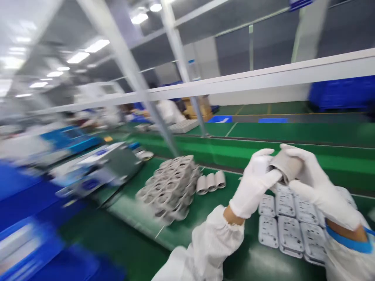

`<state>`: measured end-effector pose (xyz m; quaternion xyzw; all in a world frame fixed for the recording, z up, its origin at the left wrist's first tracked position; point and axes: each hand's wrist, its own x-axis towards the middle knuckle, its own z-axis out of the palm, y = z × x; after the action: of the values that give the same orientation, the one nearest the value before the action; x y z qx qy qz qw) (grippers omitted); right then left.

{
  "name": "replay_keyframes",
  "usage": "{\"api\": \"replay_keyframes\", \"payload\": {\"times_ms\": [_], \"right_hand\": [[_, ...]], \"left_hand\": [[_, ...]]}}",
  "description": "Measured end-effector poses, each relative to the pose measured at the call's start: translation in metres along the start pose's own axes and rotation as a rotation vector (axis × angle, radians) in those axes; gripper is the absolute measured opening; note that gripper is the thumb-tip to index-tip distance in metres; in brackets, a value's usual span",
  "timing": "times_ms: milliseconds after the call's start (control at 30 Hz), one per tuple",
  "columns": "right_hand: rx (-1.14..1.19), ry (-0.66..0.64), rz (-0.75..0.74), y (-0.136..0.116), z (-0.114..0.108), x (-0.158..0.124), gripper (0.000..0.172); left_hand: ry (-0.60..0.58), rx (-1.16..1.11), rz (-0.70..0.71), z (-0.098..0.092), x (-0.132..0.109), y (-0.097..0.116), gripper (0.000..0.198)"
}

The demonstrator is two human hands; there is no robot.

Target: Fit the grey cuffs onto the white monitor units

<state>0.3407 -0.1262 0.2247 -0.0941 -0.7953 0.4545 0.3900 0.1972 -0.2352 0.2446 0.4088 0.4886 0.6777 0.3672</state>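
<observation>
Both my hands wear white gloves and meet above the green bench. My right hand (316, 183) is wrapped round a small grey cylindrical part (287, 166). My left hand (256, 183) pinches the same part at its near end with thumb and fingers. Below the hands lie several flat grey moulded plates (293, 228) in rows. To the left stands a heap of grey ring-shaped parts (171, 187), with three short grey cylinders (211, 182) lined up beside it.
A white and blue machine (96, 169) sits at the left on the green bench (205, 210). Blue crates (26, 242) blur at the lower left. A white frame rail (234, 82) crosses overhead. Green conveyor belts (293, 136) run behind.
</observation>
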Motion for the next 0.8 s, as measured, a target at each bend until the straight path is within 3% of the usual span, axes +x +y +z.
{"api": "replay_keyframes", "payload": {"times_ms": [67,133,200,300,400,600,700,800], "right_hand": [[0.009,0.186,0.063,-0.004,0.003,0.004,0.058],[0.017,0.372,0.14,-0.003,0.007,0.011,0.057],[0.056,0.391,0.181,0.001,0.006,0.02,0.06],[0.165,0.356,0.176,0.009,-0.005,0.026,0.075],[0.289,0.373,0.164,0.015,-0.018,0.026,0.086],[0.388,0.473,0.121,0.02,-0.029,0.023,0.056],[0.462,0.48,0.092,0.02,-0.033,0.021,0.052],[0.562,0.462,0.075,0.023,-0.036,0.019,0.044]], "left_hand": [[-0.079,0.053,0.034,0.003,0.015,0.0,0.054],[-0.16,-0.02,-0.024,0.002,0.029,-0.005,0.061],[-0.241,-0.15,-0.198,-0.002,0.043,-0.012,0.065],[-0.367,-0.227,-0.418,-0.012,0.063,-0.022,0.051],[-0.367,-0.24,-0.531,-0.016,0.078,-0.029,0.047],[-0.317,-0.284,-0.53,-0.012,0.085,-0.029,0.037],[-0.347,-0.406,-0.529,-0.011,0.083,-0.025,0.036],[-0.344,-0.492,-0.548,-0.013,0.083,-0.018,0.055]]}}
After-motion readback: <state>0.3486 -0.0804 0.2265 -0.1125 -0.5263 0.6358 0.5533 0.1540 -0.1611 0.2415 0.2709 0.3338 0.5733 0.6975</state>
